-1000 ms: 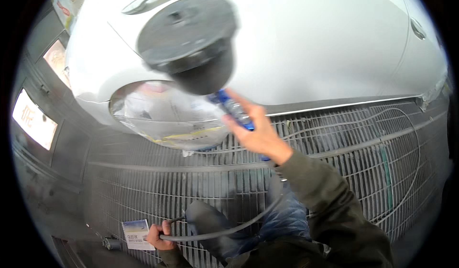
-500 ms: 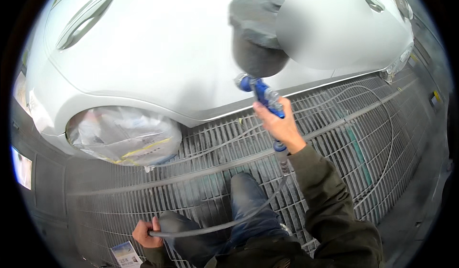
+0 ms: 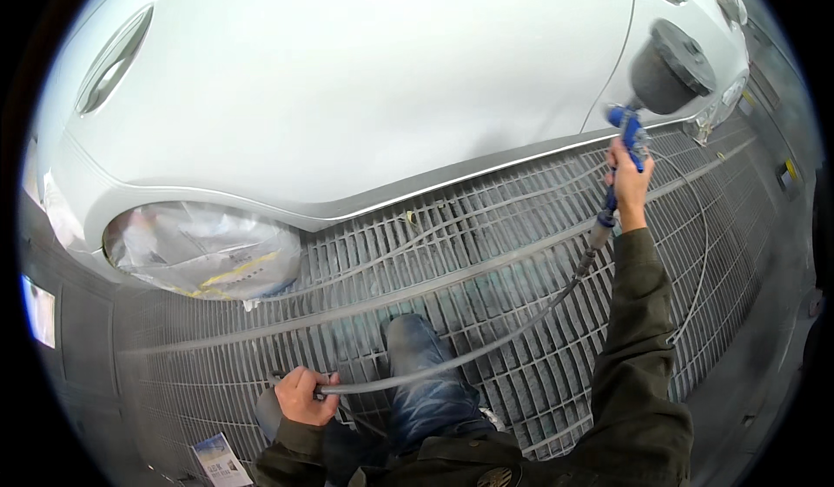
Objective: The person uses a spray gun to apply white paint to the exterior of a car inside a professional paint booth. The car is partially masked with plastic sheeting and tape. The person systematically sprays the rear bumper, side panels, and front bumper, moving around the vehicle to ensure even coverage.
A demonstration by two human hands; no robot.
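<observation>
My right hand [image 3: 632, 178] is closed round a blue and silver spray gun [image 3: 627, 126] with a dark grey cup [image 3: 667, 68], held out at the right beside the lower side of a white car [image 3: 400, 70]. A grey hose [image 3: 469, 357] runs from a fitting [image 3: 599, 231] under the gun's handle down to my left hand [image 3: 304, 394], which is closed on it low at centre-left. At the car's left, crumpled plastic with yellow tape [image 3: 204, 248] covers a wheel.
Underfoot is a metal floor grate [image 3: 504, 304], crossed by another hose [image 3: 704, 261] looping at the right. A printed card [image 3: 221, 459] lies at the lower left. Grey walls [image 3: 74, 331], one with a bright panel [image 3: 39, 309], stand at the edges. My knees [image 3: 417, 357] are below.
My right hand and the gun have swung from the middle rightward along the car, the cup now smaller and farther right. The view has shifted along the car. My left hand still grips the hose.
</observation>
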